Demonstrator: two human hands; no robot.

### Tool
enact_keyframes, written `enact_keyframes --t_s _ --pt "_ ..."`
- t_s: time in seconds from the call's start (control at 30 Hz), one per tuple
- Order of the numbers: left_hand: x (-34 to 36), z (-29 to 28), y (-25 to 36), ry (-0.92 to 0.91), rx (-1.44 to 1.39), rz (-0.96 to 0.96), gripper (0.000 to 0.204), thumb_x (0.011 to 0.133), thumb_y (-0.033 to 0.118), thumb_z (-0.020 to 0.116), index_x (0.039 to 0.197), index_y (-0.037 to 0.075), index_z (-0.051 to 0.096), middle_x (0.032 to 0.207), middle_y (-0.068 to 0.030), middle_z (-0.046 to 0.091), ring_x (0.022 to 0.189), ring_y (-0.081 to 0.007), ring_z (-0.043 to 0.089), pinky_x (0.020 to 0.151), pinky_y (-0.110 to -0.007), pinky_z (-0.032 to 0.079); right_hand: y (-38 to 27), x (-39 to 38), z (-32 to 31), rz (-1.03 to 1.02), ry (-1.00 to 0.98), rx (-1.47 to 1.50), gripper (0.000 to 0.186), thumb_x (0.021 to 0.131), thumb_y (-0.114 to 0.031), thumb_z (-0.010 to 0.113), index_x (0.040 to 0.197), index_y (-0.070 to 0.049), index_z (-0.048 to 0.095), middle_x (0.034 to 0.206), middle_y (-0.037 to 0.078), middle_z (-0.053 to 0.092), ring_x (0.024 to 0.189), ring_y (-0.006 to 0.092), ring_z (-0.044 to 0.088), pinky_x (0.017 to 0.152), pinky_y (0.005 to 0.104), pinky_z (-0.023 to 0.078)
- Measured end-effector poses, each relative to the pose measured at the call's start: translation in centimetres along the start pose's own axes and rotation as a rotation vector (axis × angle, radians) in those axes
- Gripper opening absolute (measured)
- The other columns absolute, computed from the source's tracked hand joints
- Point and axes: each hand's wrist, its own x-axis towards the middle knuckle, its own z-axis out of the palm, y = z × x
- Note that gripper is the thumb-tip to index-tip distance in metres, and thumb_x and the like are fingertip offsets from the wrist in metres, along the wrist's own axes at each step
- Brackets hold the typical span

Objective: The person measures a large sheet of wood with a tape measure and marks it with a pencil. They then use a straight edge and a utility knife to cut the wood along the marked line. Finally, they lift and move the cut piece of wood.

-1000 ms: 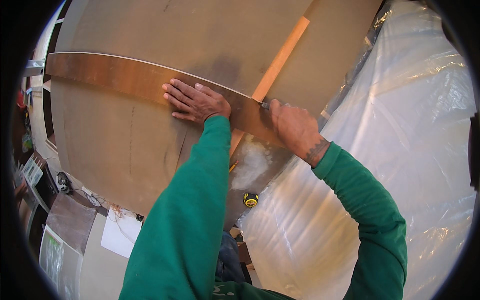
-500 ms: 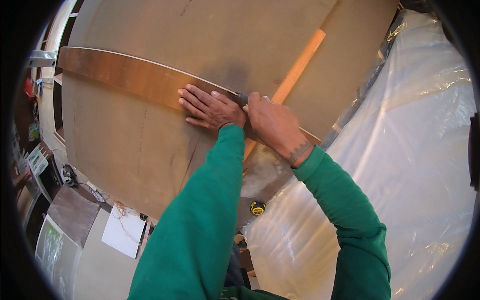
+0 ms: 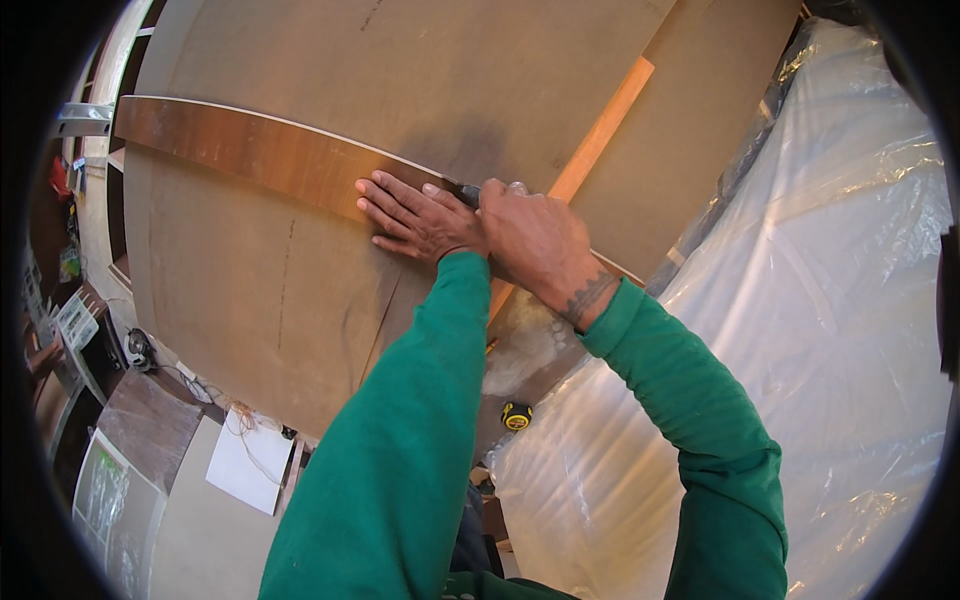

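Note:
My left hand [image 3: 425,220] lies spread on a long brown wooden strip [image 3: 240,142] with a pale upper edge, laid across a large brown board [image 3: 260,270]. My right hand [image 3: 535,240] grips a dark utility knife [image 3: 468,193] at that edge, beside my left hand's fingertips, its blade end pointing left. A narrow orange-brown batten [image 3: 600,130] crosses beneath the strip diagonally. Below my hands lie a yellow-and-black tape measure [image 3: 516,417] and a whitish powdery smudge on a darker surface. Most of the knife is hidden in my fist.
Crumpled clear plastic sheeting [image 3: 820,300] covers the right side. At left are a metal bar [image 3: 85,118], a power tool with cord [image 3: 138,348], a white sheet [image 3: 250,470], assorted panels [image 3: 140,430] and another person's hand [image 3: 45,360] at the far edge.
My right hand has slid leftward along the strip's pale edge with the knife, toward my left hand. My left hand stays spread on the strip. The view has shifted slightly.

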Motion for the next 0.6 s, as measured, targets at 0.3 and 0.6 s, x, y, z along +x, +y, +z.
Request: enact_keyframes --t_s 0.3,0.6 --pt "-0.1 0.2 0.1 0.028 0.007 0.014 0.071 0.107 0.036 0.039 0.17 0.012 0.018 0.178 -0.006 0.011 0.164 -0.0303 0.011 0.124 -0.067 0.016 -0.1 0.3 -0.8 -0.004 -0.032 0.035 0.017 0.096 -0.016 0.061 0.096 0.001 0.062 0.086 0.02 0.074 0.079 0.0348 0.077 0.066 0.0415 0.062" --pt "-0.2 1.3 -0.1 0.031 0.015 0.035 0.069 0.106 0.034 0.04 0.169 0.015 0.02 0.178 -0.0055 0.014 0.163 -0.0299 0.014 0.123 -0.068 0.019 -1.8 0.7 -2.6 0.2 -0.105 0.165 0.015 0.095 -0.014 0.063 0.098 0.001 0.064 0.082 0.021 0.074 0.082 0.0391 0.076 0.066 0.0471 0.061"
